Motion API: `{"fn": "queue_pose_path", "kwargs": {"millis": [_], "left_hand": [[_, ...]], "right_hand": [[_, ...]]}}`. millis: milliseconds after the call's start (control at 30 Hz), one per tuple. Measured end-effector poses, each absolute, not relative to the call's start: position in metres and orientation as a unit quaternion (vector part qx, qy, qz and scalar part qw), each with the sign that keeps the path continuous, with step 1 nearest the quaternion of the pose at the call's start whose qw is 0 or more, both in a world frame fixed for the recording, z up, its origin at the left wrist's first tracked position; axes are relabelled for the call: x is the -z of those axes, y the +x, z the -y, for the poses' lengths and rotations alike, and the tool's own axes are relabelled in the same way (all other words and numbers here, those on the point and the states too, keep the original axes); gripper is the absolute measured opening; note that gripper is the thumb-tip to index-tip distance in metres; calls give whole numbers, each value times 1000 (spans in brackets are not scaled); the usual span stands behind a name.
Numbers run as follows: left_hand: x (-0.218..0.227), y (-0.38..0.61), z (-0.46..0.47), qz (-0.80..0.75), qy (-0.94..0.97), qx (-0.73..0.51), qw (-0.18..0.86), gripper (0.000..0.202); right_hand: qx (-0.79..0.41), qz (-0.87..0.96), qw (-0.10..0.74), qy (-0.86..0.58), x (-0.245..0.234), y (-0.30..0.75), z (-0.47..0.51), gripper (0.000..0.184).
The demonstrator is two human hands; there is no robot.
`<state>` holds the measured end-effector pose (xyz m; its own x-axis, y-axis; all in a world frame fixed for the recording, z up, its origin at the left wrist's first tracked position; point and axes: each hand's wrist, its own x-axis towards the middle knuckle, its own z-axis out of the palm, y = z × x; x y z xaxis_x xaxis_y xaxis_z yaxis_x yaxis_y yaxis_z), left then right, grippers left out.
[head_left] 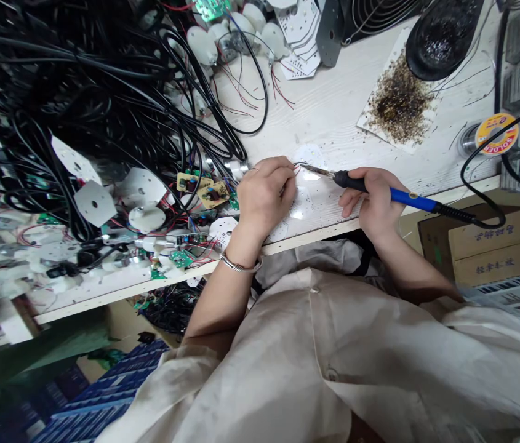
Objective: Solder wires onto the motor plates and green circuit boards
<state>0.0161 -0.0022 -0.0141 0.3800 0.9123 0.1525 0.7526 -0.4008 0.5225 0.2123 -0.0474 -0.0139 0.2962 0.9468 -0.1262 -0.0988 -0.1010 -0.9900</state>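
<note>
My right hand [373,200] is shut around a blue-handled soldering iron [410,197], and its metal tip [316,171] points left toward my left hand [264,200]. The tip sits just above a white round circuit board [308,161] lying on the white bench [333,117]. My left hand's fingers are closed, and thin red wires [295,172] come out from them. What those fingers hold is largely hidden. Small boards with components [207,189] and white discs lie just left of my left hand.
A heap of black cables [79,80] and white lamp housings [204,43] covers the bench's far left. Beyond the iron are a paper with burnt residue [398,104], a black dish [442,37] and a solder spool [495,135]. A cardboard box [481,246] stands at right.
</note>
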Motion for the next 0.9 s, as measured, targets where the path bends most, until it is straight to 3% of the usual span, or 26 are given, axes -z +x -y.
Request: {"fn": "queue_pose_path", "kwargs": {"millis": [900], "left_hand": [[17, 19, 4, -533, 798, -226, 164, 14]], "right_hand": [[-478, 353, 558, -579, 12, 214, 53, 44]]}}
